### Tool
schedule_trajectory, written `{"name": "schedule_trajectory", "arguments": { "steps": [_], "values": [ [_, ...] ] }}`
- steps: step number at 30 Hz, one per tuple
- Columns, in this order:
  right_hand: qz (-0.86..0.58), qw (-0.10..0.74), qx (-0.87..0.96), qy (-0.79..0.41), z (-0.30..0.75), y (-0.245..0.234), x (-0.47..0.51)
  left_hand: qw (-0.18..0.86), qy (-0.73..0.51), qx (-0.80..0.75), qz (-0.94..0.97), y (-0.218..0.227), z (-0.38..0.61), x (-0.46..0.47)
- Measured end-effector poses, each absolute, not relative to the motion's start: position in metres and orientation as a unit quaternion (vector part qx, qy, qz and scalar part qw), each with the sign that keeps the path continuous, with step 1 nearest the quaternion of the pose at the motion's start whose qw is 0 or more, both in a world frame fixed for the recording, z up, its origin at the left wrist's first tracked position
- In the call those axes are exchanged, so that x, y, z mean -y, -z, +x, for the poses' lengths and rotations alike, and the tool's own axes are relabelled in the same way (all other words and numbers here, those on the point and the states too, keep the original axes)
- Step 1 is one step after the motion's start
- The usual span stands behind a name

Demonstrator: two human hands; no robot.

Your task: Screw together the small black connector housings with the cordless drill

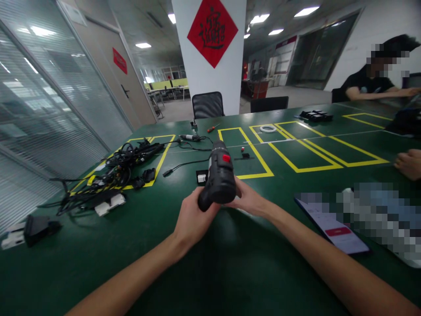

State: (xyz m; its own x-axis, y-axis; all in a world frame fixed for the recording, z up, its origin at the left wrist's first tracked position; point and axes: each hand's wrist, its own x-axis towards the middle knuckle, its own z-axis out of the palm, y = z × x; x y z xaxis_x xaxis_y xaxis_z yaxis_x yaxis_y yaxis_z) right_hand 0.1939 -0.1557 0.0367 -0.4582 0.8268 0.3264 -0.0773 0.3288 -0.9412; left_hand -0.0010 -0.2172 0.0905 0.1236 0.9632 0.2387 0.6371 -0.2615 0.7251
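A black electric screwdriver [219,175] with a red switch is held above the green table [210,263], nose pointing away from me. My left hand [192,217] wraps round its rear grip. My right hand [248,199] closes against its right side and underside. A small black-and-white block [201,177] lies on the table just beyond the tool.
A tangle of black cables and adapters [115,173] lies at the left. A phone [335,228] rests at my right. Farther off are a red-handled screwdriver [212,128], a white tape ring [268,128] and black trays [315,116]. A person sits at the far right; another hand [409,163] rests there.
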Motion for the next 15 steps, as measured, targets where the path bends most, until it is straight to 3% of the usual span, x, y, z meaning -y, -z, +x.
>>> {"name": "schedule_trajectory", "arguments": {
  "steps": [3, 8, 12, 15],
  "values": [
    [-0.260, 0.511, 0.644, -0.506, 0.186, -0.048, 0.179, 0.240, -0.356, -0.538, 0.726, -0.090, 0.021, 0.207],
    [-0.287, 0.555, 0.574, -0.529, 0.189, -0.046, 0.193, 0.263, -0.315, -0.467, 0.783, -0.073, 0.047, 0.209],
    [-0.403, 0.605, 0.487, -0.485, 0.196, -0.048, 0.196, 0.164, -0.261, -0.320, 0.896, -0.068, 0.029, 0.186],
    [-0.454, 0.566, 0.493, -0.480, 0.201, -0.063, 0.199, 0.070, -0.324, -0.432, 0.839, -0.060, -0.005, 0.139]
  ]
}}
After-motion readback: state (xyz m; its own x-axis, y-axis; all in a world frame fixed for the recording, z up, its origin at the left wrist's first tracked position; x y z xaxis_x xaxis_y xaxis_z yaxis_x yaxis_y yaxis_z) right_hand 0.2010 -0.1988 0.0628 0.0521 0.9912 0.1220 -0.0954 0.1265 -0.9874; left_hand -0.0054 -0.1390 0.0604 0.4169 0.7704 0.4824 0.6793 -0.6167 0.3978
